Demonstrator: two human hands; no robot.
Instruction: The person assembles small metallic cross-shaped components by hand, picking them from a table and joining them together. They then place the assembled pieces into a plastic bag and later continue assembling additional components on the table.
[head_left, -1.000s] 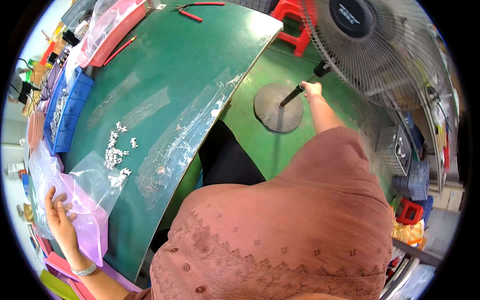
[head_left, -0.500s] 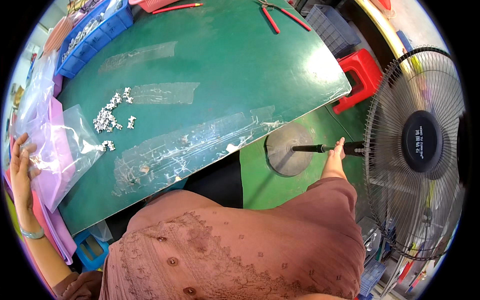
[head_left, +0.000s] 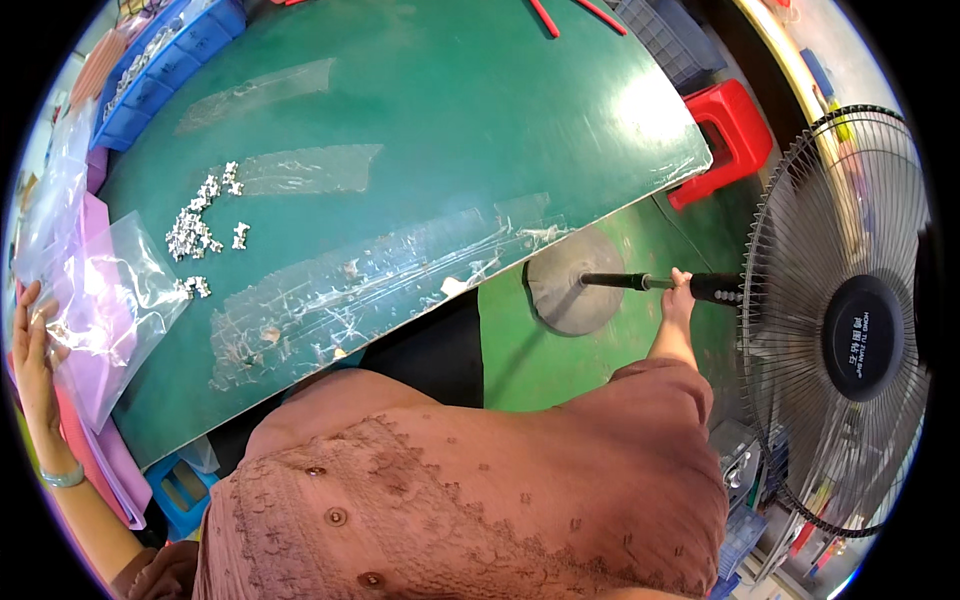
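My right hand (head_left: 678,298) is wrapped round the thin pole (head_left: 655,283) of a standing fan, just below its black upper section. The fan's large wire-caged head (head_left: 858,335) stands at my right, and its round grey base (head_left: 573,282) rests on the green floor. At the far left, my left hand (head_left: 38,365) is open, fingers apart, against a clear plastic bag (head_left: 125,300) that lies over a pink-purple bin (head_left: 95,235). Beside the bag's mouth, several small silvery metal parts (head_left: 192,235) lie scattered on the green table (head_left: 430,110).
A blue crate (head_left: 165,75) of metal parts stands at the table's far left. Red-handled pliers (head_left: 545,18) lie at the far edge. A red stool (head_left: 735,135) and a grey crate (head_left: 670,45) are beyond the table's right side. A blue stool (head_left: 182,495) sits below the near left corner.
My right hand has closed round the fan pole from beside it. The fan head sits slightly farther right and lower in view. My left hand stays by the bag; the whole view has shifted a little.
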